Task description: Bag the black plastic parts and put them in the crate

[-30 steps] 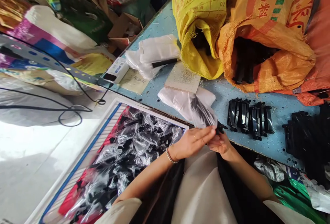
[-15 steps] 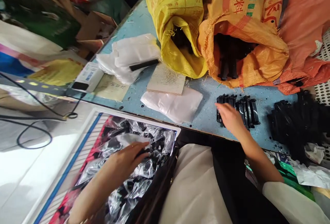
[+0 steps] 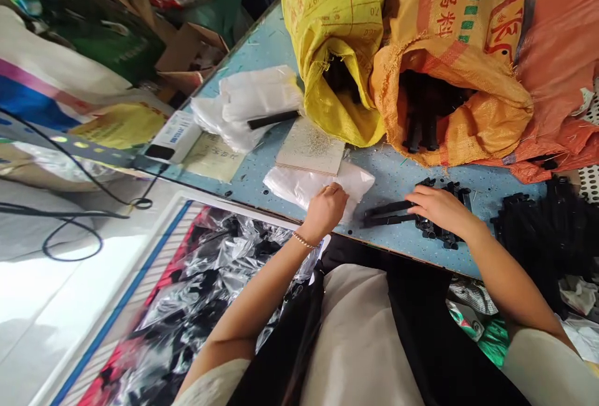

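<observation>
My right hand (image 3: 442, 209) is closed on a pair of long, thin black plastic pieces (image 3: 390, 211), whose free ends point left and are slightly blurred. Under and behind that hand lies a row of similar black plastic pieces (image 3: 452, 239) on the blue table. My left hand (image 3: 327, 208), with fingers curled together, is at the front edge of a stack of clear plastic bags (image 3: 292, 189) and pinches a bag there; its fingertips are partly hidden. A flat board (image 3: 311, 147) with debris on it rests on the stack.
Behind stand an open yellow sack (image 3: 344, 106) and an orange sack (image 3: 496, 113) with black pieces inside. A heap of black pieces (image 3: 547, 225) lies at the right. Below left, a crate (image 3: 116, 325) holds bagged black pieces. More plastic bags (image 3: 257, 94) lie farther back.
My left hand has moved from above the crate up to the bag stack. My right hand has taken black pieces from the row and brought them left.
</observation>
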Motion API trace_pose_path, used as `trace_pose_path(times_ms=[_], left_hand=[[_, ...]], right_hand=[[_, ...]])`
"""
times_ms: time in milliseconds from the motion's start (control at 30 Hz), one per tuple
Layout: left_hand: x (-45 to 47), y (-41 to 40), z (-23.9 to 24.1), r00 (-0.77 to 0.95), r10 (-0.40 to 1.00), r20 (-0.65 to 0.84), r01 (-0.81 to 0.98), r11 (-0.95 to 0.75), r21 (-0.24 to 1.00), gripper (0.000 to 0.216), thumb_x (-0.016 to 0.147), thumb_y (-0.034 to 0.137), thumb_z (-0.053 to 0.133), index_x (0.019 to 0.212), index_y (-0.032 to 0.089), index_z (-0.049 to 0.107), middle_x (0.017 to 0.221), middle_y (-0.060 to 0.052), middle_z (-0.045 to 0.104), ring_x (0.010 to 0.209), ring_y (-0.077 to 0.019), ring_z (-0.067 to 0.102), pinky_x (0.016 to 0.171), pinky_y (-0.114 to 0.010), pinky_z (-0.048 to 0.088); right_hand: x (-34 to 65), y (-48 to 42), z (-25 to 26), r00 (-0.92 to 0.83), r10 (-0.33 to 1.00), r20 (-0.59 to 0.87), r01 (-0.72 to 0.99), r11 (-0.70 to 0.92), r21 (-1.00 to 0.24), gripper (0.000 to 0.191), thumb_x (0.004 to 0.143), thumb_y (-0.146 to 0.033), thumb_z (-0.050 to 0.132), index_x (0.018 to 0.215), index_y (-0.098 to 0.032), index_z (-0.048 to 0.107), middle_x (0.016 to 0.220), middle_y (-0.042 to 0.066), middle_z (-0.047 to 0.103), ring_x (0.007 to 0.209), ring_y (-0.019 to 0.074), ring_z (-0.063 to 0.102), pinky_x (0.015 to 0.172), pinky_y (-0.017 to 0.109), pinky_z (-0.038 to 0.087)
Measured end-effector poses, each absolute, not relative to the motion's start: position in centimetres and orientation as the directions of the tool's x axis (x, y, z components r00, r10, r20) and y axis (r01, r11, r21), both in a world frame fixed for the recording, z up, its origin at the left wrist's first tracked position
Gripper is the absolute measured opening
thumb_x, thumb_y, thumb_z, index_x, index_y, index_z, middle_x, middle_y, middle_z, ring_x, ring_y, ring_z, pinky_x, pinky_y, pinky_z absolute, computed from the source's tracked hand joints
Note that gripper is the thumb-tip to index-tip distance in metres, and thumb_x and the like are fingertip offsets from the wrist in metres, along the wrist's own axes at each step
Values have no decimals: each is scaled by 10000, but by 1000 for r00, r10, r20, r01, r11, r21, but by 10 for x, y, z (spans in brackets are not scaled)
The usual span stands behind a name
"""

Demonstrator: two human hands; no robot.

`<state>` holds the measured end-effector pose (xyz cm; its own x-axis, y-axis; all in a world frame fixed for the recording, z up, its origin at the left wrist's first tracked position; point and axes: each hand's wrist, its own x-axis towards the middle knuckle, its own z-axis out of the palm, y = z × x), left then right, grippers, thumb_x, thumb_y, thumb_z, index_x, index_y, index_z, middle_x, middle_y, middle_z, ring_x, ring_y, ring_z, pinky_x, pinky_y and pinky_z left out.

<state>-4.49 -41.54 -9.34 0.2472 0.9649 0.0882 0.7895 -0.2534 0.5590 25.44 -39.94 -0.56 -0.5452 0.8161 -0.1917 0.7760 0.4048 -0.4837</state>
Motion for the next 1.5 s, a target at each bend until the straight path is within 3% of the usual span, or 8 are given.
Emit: trace_pose_path(times_ms=[200, 400, 633, 833, 1067, 1167, 1300, 1500], left_hand=[[-67, -404, -94, 188, 982, -11, 445, -75, 893, 160, 816, 263, 650, 688, 172, 681, 992, -93, 721, 834, -179, 674, 759, -303, 551], [-65, -410, -91, 20, 999, 30, 477, -36, 878, 129, 892, 242, 574, 895, 163, 676, 819, -51, 718, 713, -166, 672, 684, -302, 567], [-61, -437, -80, 351, 843, 406, 703, -524, 480, 485, 961, 44, 358, 1395, 122, 557, 1387, -186, 612, 1262, -265, 608, 1068, -445, 524], [-26, -487, -55, 594, 661, 460, 434, -744, 508, 671, 976, 47, 390, 1610, 158, 203, 1452, -179, 552, 1328, -226, 566, 1070, -362, 542], [-76, -522, 6, 581, 750, 318, 545, -648, 532, 448, 983, 273, 557, 1418, 179, 512, 1188, -125, 721, 1080, -240, 710, 950, -366, 602], [-119, -538, 12, 575, 818, -17, 685, -470, 557, 379, 976, 371, 549, 1317, 220, 619, 1153, -93, 745, 982, -238, 746, 843, -320, 616], [-137, -533, -29, 340, 807, -482, 932, -220, 289, 313, 914, 326, 613, 1189, 201, 697, 1101, -125, 749, 837, -285, 760, 728, -380, 607], [-66, -475, -72, 288, 957, -37, 816, -225, 533, 161, 974, 278, 557, 1044, 180, 664, 1052, -103, 701, 922, -216, 706, 827, -319, 563]], right_hand=[[253, -453, -27, -347, 813, -467, 330, -360, -873, 329, 798, -500, 722, 843, -174, 718, 723, 35, 660, 577, 136, 563, 511, 258, 413], [189, -490, -77, -442, 583, -682, -212, -807, -552, 427, 532, -444, 902, 680, -168, 611, 527, -13, 580, 457, 108, 557, 382, 178, 248], [179, -484, -98, -537, 553, -636, -362, -833, -418, 386, 626, -434, 866, 810, -164, 661, 624, -10, 611, 451, 39, 407, 365, 149, 216], [154, -483, -92, -322, 797, -512, -263, -594, -760, 298, 808, -475, 734, 786, -204, 614, 580, -50, 509, 458, 74, 360, 409, 204, 331], [162, -501, -35, -589, 791, -167, 292, 16, -956, 226, 958, -359, 616, 1124, -220, 680, 957, 23, 713, 839, 164, 656, 760, 275, 539], [199, -479, -23, -552, 830, -80, 558, 296, -776, 317, 1012, -189, 469, 1256, -235, 666, 1139, 66, 713, 1008, 194, 669, 915, 330, 533], [252, -428, -27, -389, 921, -22, 913, 383, -144, 498, 925, 2, 387, 1294, -182, 666, 1392, 147, 601, 1278, 305, 537, 1020, 455, 480], [261, -379, -33, -520, 826, -219, 835, 545, 72, 419, 894, -9, 476, 1178, -189, 726, 1361, 116, 647, 1219, 316, 560, 952, 454, 492]])
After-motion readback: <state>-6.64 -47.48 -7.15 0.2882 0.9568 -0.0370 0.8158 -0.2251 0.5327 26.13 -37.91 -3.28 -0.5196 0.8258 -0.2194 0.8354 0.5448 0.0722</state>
